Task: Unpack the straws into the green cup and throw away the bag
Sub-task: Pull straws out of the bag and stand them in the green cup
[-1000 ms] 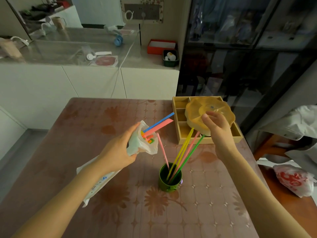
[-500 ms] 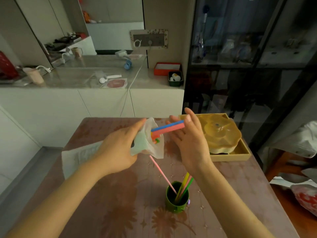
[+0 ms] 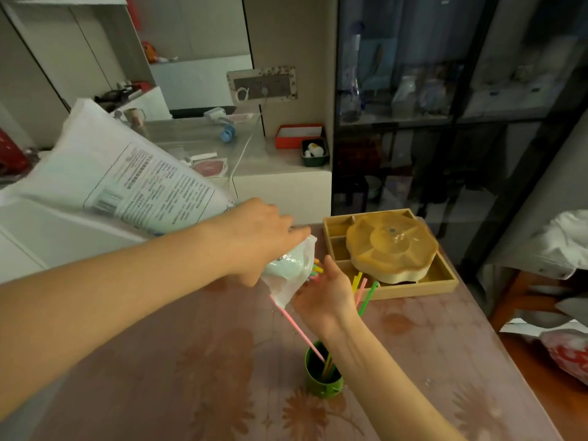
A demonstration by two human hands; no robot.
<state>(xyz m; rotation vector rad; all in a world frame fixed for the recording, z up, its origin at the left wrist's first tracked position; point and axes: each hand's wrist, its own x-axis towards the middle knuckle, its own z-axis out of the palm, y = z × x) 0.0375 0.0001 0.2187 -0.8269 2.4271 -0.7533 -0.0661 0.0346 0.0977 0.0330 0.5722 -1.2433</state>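
My left hand (image 3: 257, 237) grips the white straw bag (image 3: 121, 183) near its open end and holds it tipped up, mouth pointing down to the right. Coloured straw tips (image 3: 316, 269) poke out of the mouth. My right hand (image 3: 324, 294) is cupped palm-up just under the mouth, touching those tips; I cannot tell whether it grips them. The green cup (image 3: 323, 375) stands on the table below, under my right wrist. It holds a pink straw (image 3: 297, 326) leaning left, plus yellow, pink and green straws (image 3: 364, 289) showing behind my right hand.
A wooden compartment tray (image 3: 416, 289) with a tan flower-shaped lidded dish (image 3: 391, 249) sits at the table's far right. The table (image 3: 191, 361) has a brown floral cover. White counters lie beyond; a dark glass cabinet is on the right. A red-printed bag (image 3: 569, 354) lies lower right.
The bag has swung up from level to steeply tilted, mouth down. My right hand dropped from pinching the blue and pink straws to cupping under the mouth. The view shifted.
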